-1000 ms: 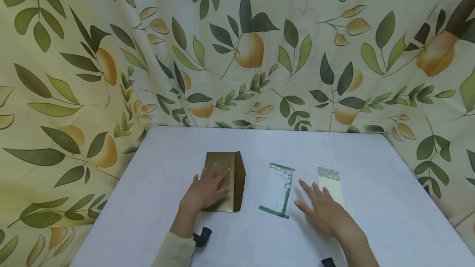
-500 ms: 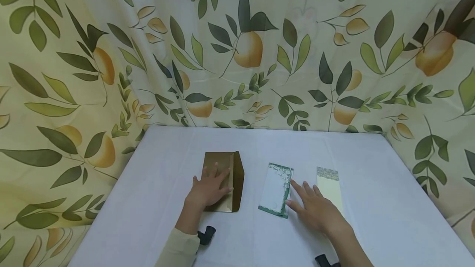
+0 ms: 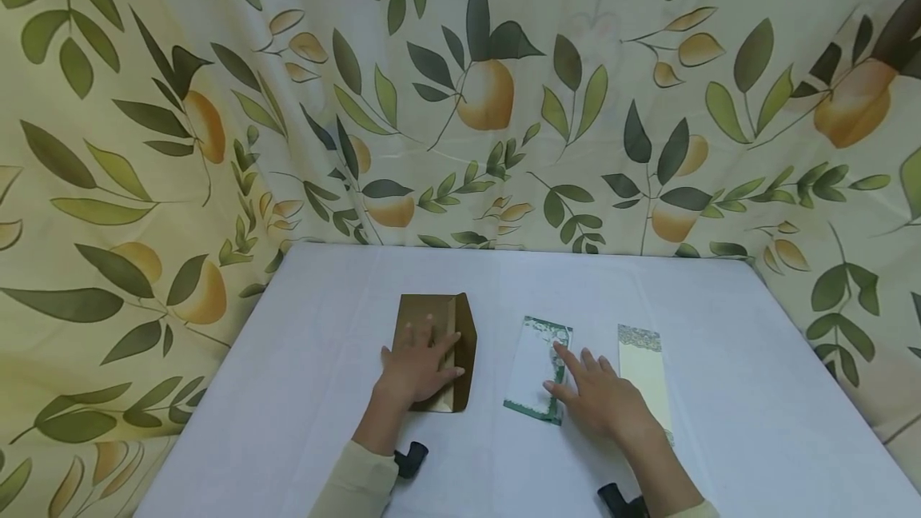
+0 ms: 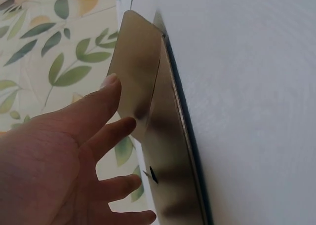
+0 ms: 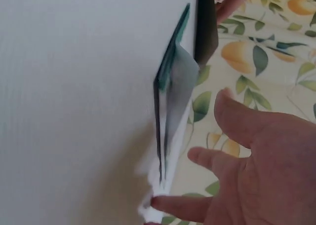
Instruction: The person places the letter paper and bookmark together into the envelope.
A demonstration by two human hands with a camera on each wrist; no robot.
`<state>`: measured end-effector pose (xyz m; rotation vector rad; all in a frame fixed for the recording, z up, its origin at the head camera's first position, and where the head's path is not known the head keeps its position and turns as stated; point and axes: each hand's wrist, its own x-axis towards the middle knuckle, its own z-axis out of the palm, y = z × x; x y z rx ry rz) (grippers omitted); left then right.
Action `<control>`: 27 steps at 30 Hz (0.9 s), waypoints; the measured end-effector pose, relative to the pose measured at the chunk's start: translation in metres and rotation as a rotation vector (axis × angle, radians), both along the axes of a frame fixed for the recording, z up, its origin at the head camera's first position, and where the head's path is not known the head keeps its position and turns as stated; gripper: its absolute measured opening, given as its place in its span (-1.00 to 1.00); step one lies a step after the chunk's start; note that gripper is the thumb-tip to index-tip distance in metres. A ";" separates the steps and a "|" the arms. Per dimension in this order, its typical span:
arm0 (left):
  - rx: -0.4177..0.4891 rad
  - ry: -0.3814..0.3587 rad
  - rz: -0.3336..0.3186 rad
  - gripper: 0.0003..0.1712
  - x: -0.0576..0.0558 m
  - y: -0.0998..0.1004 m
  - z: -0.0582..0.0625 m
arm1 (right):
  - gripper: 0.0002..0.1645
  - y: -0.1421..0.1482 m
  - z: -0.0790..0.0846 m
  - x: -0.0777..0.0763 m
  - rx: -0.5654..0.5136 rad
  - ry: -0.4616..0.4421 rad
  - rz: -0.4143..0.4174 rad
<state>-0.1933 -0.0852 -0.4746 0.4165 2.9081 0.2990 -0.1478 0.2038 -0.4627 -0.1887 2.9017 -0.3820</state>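
"What hung behind the white table (image 3: pixel 345 302)?"
"A fruit-printed curtain (image 3: pixel 288 142)."
"The hands?"
"Spread wide: on the table lay an envelope (image 3: pixel 464 318) under the left hand (image 3: pixel 413 366), a green-edged card (image 3: pixel 529 366) partly under the right hand (image 3: pixel 599 394)."

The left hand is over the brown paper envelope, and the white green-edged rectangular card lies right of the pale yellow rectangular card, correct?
No: the white card lies left of the yellow card, as the head view shows; the left hand is over the envelope.
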 end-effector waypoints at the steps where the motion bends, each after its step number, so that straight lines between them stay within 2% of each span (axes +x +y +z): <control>1: -0.007 0.004 -0.001 -0.28 -0.001 0.002 0.000 | -0.09 -0.001 -0.001 -0.001 0.005 0.005 -0.004; 6: 0.000 0.012 0.005 -0.27 -0.003 0.008 -0.002 | -0.10 -0.006 -0.008 -0.007 0.037 0.083 -0.048; 10: -0.012 0.000 0.047 -0.21 0.000 0.011 -0.002 | -0.10 -0.012 -0.010 -0.013 0.045 0.125 -0.094; 14: -0.019 -0.013 0.084 -0.11 0.003 0.011 -0.002 | -0.09 -0.018 -0.001 -0.021 0.048 0.062 -0.093; 21: -0.027 -0.018 0.076 -0.08 0.003 0.010 -0.006 | -0.11 -0.021 0.022 -0.033 -0.030 -0.120 -0.106; 24: -0.028 -0.021 0.086 -0.08 0.003 0.009 -0.007 | -0.12 -0.022 0.024 -0.034 -0.053 -0.142 -0.122; 27: -0.032 -0.020 0.096 -0.08 0.002 0.009 -0.006 | -0.11 -0.023 0.021 -0.035 -0.064 -0.111 -0.136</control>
